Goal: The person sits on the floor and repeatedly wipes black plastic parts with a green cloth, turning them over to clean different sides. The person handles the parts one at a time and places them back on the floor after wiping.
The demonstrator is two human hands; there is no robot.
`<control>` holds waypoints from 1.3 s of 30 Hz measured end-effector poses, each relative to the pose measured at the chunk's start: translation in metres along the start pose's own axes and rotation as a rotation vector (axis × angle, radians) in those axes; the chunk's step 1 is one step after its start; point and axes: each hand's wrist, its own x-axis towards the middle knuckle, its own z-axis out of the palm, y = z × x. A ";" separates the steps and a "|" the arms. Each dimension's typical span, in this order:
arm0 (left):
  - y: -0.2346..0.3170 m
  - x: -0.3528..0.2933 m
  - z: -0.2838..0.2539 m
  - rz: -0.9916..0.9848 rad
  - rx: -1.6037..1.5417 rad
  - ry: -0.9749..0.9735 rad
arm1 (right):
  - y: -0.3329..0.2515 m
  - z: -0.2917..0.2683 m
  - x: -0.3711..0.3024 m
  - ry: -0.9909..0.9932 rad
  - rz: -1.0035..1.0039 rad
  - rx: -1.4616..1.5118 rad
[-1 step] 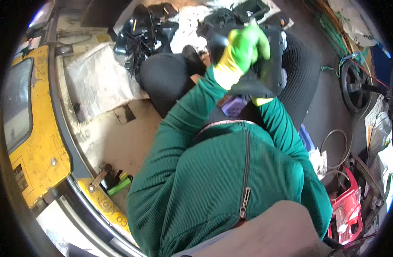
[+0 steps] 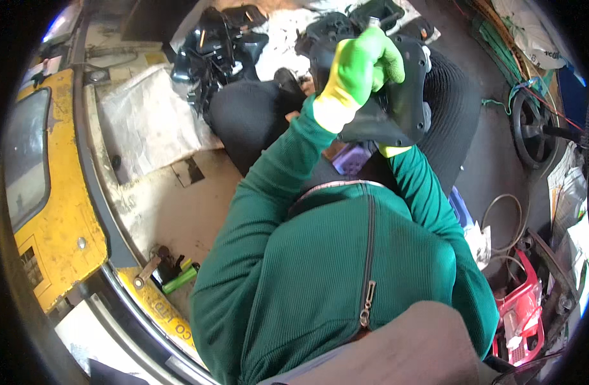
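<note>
A black moulded plastic part [image 2: 406, 96] lies across my lap, with a dark opening and small fixings along its right edge. Over it, my left hand [image 2: 366, 67] is closed in a fist, in a green and yellow glove. A small tool with a pale metallic tip [image 2: 374, 22] sticks out past the far side of that fist; the rest of it is hidden in the glove. Of my right hand [image 2: 394, 151] only a yellow strip of glove shows at the part's near edge. Its fingers are hidden beneath the part.
More glossy black plastic parts [image 2: 220, 51] are heaped beyond my knees. A clear plastic sheet [image 2: 143, 122] lies on the left, beside a yellow machine panel [image 2: 57, 192]. Purple plastic [image 2: 352, 158] sits near my waist. A black wheel [image 2: 531, 125] and a red plastic item [image 2: 522, 314] are on the right.
My left wrist has shifted slightly left, and the pale tip has moved a little farther from me. The fist is less blurred now. The black part stays about where it was.
</note>
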 end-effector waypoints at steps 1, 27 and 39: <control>0.013 0.003 -0.013 0.081 -0.155 -0.116 | 0.000 0.000 0.004 0.002 -0.007 0.012; -0.004 0.033 0.004 0.095 -0.062 -0.248 | -0.001 -0.036 0.014 -0.057 -0.010 0.022; -0.046 0.021 0.003 0.213 0.123 -0.399 | -0.004 -0.010 0.016 -0.007 -0.027 0.058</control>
